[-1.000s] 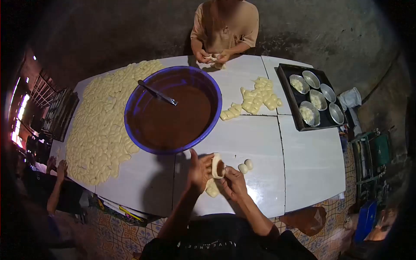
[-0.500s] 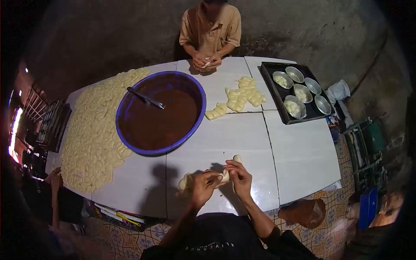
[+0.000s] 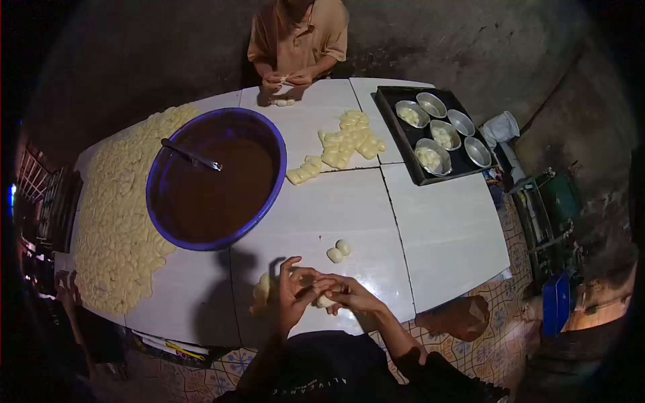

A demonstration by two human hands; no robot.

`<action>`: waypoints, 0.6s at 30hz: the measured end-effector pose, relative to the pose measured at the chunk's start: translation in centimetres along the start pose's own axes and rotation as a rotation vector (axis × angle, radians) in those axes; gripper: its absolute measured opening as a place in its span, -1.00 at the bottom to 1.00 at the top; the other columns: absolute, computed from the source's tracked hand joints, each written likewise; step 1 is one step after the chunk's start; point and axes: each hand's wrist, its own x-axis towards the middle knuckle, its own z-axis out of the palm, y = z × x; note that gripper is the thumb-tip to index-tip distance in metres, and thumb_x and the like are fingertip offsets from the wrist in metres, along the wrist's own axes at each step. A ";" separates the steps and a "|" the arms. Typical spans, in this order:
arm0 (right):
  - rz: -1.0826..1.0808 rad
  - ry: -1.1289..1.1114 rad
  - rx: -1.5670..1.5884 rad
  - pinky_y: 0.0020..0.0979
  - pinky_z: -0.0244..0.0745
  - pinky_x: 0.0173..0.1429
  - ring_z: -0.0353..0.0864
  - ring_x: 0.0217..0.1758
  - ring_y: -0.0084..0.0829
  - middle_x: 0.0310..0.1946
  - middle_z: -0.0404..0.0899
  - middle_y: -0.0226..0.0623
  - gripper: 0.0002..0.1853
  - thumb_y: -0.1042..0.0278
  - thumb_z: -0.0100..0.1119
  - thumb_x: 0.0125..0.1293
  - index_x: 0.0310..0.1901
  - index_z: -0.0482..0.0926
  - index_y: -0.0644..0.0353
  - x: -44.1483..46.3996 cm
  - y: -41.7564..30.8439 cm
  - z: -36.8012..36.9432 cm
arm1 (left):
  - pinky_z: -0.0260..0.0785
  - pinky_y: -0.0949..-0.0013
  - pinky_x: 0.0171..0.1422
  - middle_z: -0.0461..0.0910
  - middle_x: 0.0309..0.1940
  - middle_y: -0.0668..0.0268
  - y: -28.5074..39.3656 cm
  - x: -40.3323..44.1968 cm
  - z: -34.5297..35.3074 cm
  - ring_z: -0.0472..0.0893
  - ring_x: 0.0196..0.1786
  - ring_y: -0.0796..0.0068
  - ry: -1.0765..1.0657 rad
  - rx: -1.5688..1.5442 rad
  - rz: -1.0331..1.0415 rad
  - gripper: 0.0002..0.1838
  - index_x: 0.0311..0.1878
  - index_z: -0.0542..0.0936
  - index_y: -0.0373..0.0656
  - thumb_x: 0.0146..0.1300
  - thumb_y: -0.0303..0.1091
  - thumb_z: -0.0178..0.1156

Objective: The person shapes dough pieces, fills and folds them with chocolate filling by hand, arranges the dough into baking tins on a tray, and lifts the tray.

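Close to the table's near edge, my left hand (image 3: 300, 290) and my right hand (image 3: 354, 295) meet around a small piece of dough (image 3: 324, 301), partly hidden by the fingers. Both hands have their fingers closed on it, though the left index finger is raised. Just beyond them, two smooth dough balls (image 3: 339, 251) lie side by side on the white tabletop (image 3: 322, 215). Some more dough (image 3: 262, 293) rests left of my left hand, partly covered by it.
A blue basin (image 3: 282, 168) of brown contents holds a dark-handled tool (image 3: 191, 156). Many dough pieces (image 3: 121, 221) cover the table's left side; a smaller cluster (image 3: 349, 141) lies mid-table. A black tray (image 3: 396, 151) carries metal tins. Opposite, a person's hands (image 3: 289, 79) handle dough.
My hands have drawn together around a dough piece nearer my body. Two dough balls now show beyond them, where one showed before. The whole view has shifted slightly.
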 end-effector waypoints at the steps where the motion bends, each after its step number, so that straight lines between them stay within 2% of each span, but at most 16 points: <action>1: -0.223 0.200 -0.185 -0.47 0.56 -0.16 0.57 -0.12 -0.51 -0.06 0.59 -0.22 -0.59 0.45 0.13 0.31 0.20 0.46 0.25 0.7 0.2 -0.3 | 0.39 0.24 0.21 0.43 -0.01 0.10 0.2 0.0 0.1 0.54 0.07 0.27 0.110 0.136 0.057 -0.31 0.31 0.08 -0.18 0.13 -0.72 0.09; 2: -0.296 0.388 -0.313 -0.48 0.54 -0.09 0.58 -0.09 -0.50 -0.06 0.60 -0.20 -0.62 0.53 0.08 0.28 0.15 0.50 0.29 1.3 -1.3 -0.2 | 0.36 0.13 0.29 0.44 -0.04 0.06 0.6 -0.1 0.3 0.53 0.12 0.16 0.218 0.272 0.111 -0.35 0.29 0.13 -0.21 0.11 -0.71 0.06; 3: -0.177 0.651 -0.304 -0.48 0.49 0.04 0.58 -0.03 -0.46 -0.04 0.60 -0.19 -0.64 0.61 0.04 0.27 0.12 0.51 0.32 1.3 -3.5 -0.1 | 0.33 0.23 0.29 0.45 -0.04 0.11 1.4 0.3 0.6 0.51 0.11 0.24 0.303 0.363 0.122 -0.53 0.15 0.31 -0.28 0.12 -0.66 0.06; 4: -0.446 0.808 -0.326 -0.47 0.45 0.11 0.56 0.02 -0.41 -0.03 0.60 -0.16 -0.66 0.65 0.02 0.26 0.08 0.52 0.38 3.5 -1.1 -3.0 | 0.30 0.33 0.29 0.47 -0.03 0.16 2.0 0.5 0.7 0.49 0.10 0.33 0.385 0.456 0.133 -0.67 0.01 0.49 -0.35 0.13 -0.61 0.05; 5: -0.605 0.869 -0.141 -0.43 0.41 0.21 0.54 0.13 -0.34 0.06 0.56 -0.09 -0.67 0.67 0.01 0.25 0.07 0.51 0.42 6.1 1.6 -6.3 | 0.33 0.34 0.23 0.48 -0.03 0.14 1.3 0.3 -0.7 0.51 0.09 0.32 0.387 0.467 0.119 -0.62 0.09 0.43 -0.31 0.16 -0.64 0.07; 6: -0.515 0.791 -0.218 -0.35 0.33 0.33 0.43 0.29 -0.28 0.20 0.45 -0.01 -0.62 0.70 -0.04 0.23 0.11 0.49 0.43 6.2 1.4 -8.0 | 0.37 0.36 0.17 0.48 -0.02 0.11 0.4 0.3 -2.6 0.52 0.08 0.32 0.387 0.477 0.109 -0.56 0.16 0.36 -0.28 0.18 -0.66 0.08; 8: -0.467 0.738 -0.205 -0.27 0.18 0.44 0.29 0.40 -0.20 0.30 0.34 0.02 -0.55 0.73 -0.08 0.18 0.14 0.47 0.41 7.0 3.1 -10.3 | 0.39 0.36 0.14 0.53 -0.14 0.16 -1.3 -0.7 -5.0 0.56 -0.03 0.37 0.538 0.427 0.125 -0.70 0.07 0.41 -0.30 0.26 -0.55 0.08; 9: -0.585 0.808 -0.316 -0.23 0.14 0.46 0.24 0.43 -0.11 0.31 0.31 0.07 -0.50 0.74 -0.10 0.12 0.16 0.46 0.41 6.4 2.8 -9.6 | 0.40 0.35 0.13 0.56 -0.21 0.19 -2.5 -1.4 -6.5 0.58 -0.10 0.40 0.599 0.340 0.121 -0.75 0.03 0.43 -0.31 0.31 -0.49 0.07; 12: -0.560 1.005 -0.654 -0.22 0.18 0.42 0.31 0.37 -0.05 0.25 0.36 0.13 -0.47 0.73 -0.07 0.08 0.16 0.47 0.36 3.2 -0.2 -3.8 | 0.41 0.32 0.12 0.57 -0.26 0.22 -0.6 -3.2 -6.7 0.58 -0.13 0.39 0.684 0.341 0.230 -0.77 0.03 0.43 -0.31 0.36 -0.45 0.04; 13: -0.694 0.946 -0.758 -0.24 0.26 0.35 0.39 0.29 -0.05 0.23 0.38 0.06 -0.59 0.73 -0.17 0.16 0.01 0.56 0.34 3.6 1.3 -2.5 | 0.37 0.28 0.19 0.56 -0.13 0.21 -0.7 -4.3 -7.4 0.56 -0.06 0.37 0.651 0.392 0.188 -0.73 0.09 0.40 -0.30 0.40 -0.40 0.01; 14: -0.701 0.654 -0.763 -0.15 0.26 0.33 0.37 0.26 0.00 0.20 0.40 0.01 -0.61 0.68 -0.09 0.15 0.01 0.57 0.28 3.7 2.1 -1.5 | 0.34 0.26 0.23 0.54 -0.09 0.19 -1.4 -4.9 -7.2 0.54 -0.02 0.33 0.673 0.399 0.207 -0.71 0.12 0.38 -0.30 0.38 -0.42 0.01; 16: -0.518 0.279 -1.040 -0.14 0.30 0.30 0.35 0.27 -0.03 0.16 0.43 -0.08 -0.63 0.58 0.05 0.11 0.00 0.58 0.23 3.9 3.5 1.9 | 0.28 0.24 0.30 0.51 -0.02 0.16 -3.2 -5.3 -5.4 0.51 0.07 0.26 0.702 0.415 0.246 -0.65 0.18 0.35 -0.31 0.36 -0.46 0.01; 18: -0.593 0.233 -1.406 -0.15 0.34 0.23 0.32 0.26 -0.06 0.11 0.45 -0.12 -0.62 0.48 0.19 0.03 -0.03 0.60 0.17 4.6 4.6 3.7 | 0.15 0.17 0.41 0.40 0.18 0.05 -3.7 -5.5 -4.4 0.38 0.28 0.11 0.461 0.868 0.218 -0.50 0.30 0.21 -0.31 0.30 -0.55 0.00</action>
